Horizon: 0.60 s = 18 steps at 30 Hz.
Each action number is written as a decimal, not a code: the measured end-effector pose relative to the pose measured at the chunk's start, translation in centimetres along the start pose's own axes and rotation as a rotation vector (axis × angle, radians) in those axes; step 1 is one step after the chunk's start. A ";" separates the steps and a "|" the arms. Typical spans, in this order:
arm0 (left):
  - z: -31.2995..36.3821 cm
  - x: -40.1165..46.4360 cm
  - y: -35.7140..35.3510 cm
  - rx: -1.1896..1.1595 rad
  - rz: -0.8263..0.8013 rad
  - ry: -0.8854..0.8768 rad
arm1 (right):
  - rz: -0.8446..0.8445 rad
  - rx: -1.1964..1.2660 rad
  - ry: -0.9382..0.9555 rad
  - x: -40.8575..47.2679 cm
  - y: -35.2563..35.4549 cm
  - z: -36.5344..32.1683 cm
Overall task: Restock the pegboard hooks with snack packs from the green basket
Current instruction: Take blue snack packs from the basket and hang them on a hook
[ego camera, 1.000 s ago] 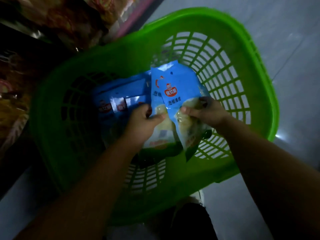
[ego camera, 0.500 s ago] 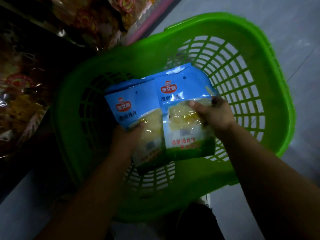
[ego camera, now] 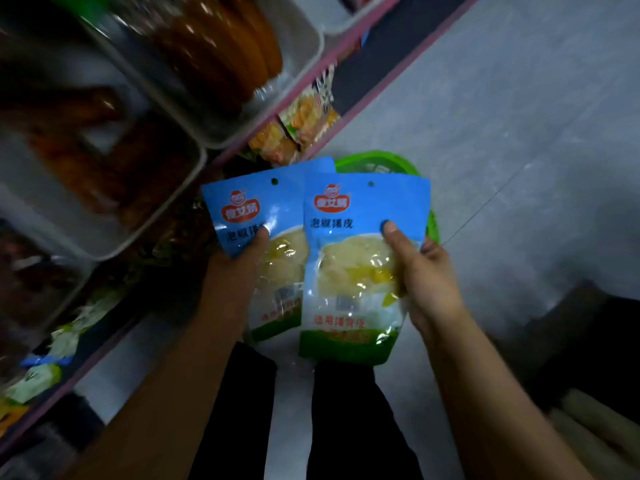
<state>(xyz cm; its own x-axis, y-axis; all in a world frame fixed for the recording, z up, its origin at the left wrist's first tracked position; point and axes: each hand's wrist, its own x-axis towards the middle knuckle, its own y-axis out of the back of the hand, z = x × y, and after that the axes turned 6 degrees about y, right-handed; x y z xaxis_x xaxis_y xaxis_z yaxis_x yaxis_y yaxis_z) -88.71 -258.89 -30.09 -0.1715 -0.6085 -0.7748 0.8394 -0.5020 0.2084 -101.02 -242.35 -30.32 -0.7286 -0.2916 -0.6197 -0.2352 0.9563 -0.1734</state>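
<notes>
The left hand [ego camera: 239,271] is holding one blue snack pack [ego camera: 256,216] by its left side, with the thumb lying on the front and the fingers hidden behind it. The right hand [ego camera: 426,275] is gripping a second blue snack pack [ego camera: 360,237] by its right edge, the thumb pressing on the front near the clear window and the fingers curling behind. The second pack is overlapping the right edge of the first one. Both are standing upright, each showing a small hang hole at the top and a green band at the bottom. The green basket [ego camera: 381,161] is lying on the grey floor [ego camera: 519,133] below, mostly hidden behind the packs. On the left, clear plastic trays [ego camera: 304,71] with brown food are sitting on a shelf with a pink edge [ego camera: 346,39]. The person's dark trousers [ego camera: 346,410] are showing under the packs.
</notes>
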 end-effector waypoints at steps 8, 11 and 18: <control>14.1 -20.0 7.7 -0.294 -0.035 -0.354 | -0.251 0.001 0.210 -15.1 -7.1 -18.3; 19.7 -26.0 11.9 -0.396 0.020 -0.560 | -0.421 -0.020 0.343 -19.2 -11.8 -24.7; 28.0 -37.0 24.6 -0.596 0.288 -0.912 | -0.780 -0.087 0.594 -28.8 -23.7 -32.8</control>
<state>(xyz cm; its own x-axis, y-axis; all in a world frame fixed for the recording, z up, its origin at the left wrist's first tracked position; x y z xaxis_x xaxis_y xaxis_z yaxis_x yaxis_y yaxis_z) -76.18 -265.90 20.35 -0.0394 -0.9987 0.0325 0.9790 -0.0451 -0.1989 -95.49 -257.28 16.75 -0.5478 -0.8258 0.1342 -0.8170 0.4934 -0.2984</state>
